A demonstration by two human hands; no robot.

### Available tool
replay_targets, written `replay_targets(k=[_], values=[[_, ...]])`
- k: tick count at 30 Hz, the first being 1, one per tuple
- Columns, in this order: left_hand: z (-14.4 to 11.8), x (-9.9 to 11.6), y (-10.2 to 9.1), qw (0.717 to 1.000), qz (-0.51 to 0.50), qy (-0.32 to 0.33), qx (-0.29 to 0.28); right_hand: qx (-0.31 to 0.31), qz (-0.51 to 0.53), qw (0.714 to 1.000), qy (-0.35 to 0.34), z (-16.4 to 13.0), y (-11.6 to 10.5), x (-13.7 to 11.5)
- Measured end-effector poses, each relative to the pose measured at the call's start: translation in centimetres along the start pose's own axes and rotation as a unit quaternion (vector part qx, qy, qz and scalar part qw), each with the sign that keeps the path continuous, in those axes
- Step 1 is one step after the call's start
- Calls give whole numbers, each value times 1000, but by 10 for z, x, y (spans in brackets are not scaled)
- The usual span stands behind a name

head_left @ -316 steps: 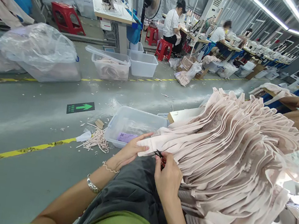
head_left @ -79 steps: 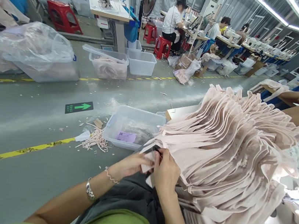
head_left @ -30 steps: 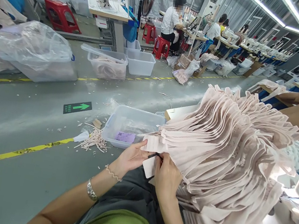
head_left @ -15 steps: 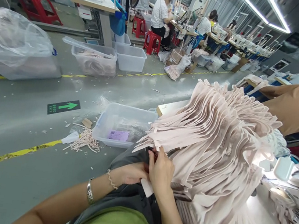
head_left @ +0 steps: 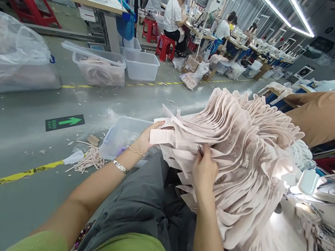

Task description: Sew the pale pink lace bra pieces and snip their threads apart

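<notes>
A thick heap of pale pink fabric pieces (head_left: 238,152), layered in many folds, lies over the table edge and spills toward my lap. My left hand (head_left: 147,137) is closed on the left end of the top pieces, where a flat pale fabric tab (head_left: 162,137) shows by the fingers. Against the heap's near side, my right hand (head_left: 206,170) is closed around a small dark pointed tool (head_left: 200,150). Only its tip shows; it looks like thread snips, but the fist hides the rest.
A clear plastic bin (head_left: 115,139) stands on the floor beyond my left forearm, beside a pile of fabric strips (head_left: 89,158). Sewing machine parts (head_left: 333,188) are at the right. A person in a tan top (head_left: 331,115) leans in behind the heap. Further bins (head_left: 100,68) line the aisle.
Both hands were together low at the heap's near corner. My left hand has moved up and left to the fabric ends, lifting them; my right hand has moved right.
</notes>
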State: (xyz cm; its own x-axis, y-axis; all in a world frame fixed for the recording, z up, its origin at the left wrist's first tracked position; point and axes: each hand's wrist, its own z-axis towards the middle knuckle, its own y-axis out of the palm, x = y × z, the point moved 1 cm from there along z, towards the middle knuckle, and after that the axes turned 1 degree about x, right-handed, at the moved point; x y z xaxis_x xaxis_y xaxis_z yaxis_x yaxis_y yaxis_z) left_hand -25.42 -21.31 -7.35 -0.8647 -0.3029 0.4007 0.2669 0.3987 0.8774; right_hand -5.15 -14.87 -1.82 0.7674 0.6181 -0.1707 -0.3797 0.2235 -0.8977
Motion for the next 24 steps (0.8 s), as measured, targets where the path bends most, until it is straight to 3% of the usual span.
replay_targets(k=[6, 11, 14, 17, 20, 24], values=[[3, 18, -7, 999, -11, 35, 6, -100, -43, 993, -34, 75, 27, -34], [-17, 21, -13, 997, -12, 77, 28, -107, -16, 994, -33, 92, 33, -50], [-32, 19, -17, 994, 9, 79, 79, -36, 57, 998, -21, 68, 28, -47], [-48, 13, -23, 991, 31, 61, 114, 52, 156, 985, -53, 20, 21, -46], [-65, 4, -25, 992, 37, 33, 112, 25, 167, 970, -174, -27, 18, -52], [-83, -10, -25, 992, 27, -4, 123, -4, 147, 973, -177, -51, 20, -61]])
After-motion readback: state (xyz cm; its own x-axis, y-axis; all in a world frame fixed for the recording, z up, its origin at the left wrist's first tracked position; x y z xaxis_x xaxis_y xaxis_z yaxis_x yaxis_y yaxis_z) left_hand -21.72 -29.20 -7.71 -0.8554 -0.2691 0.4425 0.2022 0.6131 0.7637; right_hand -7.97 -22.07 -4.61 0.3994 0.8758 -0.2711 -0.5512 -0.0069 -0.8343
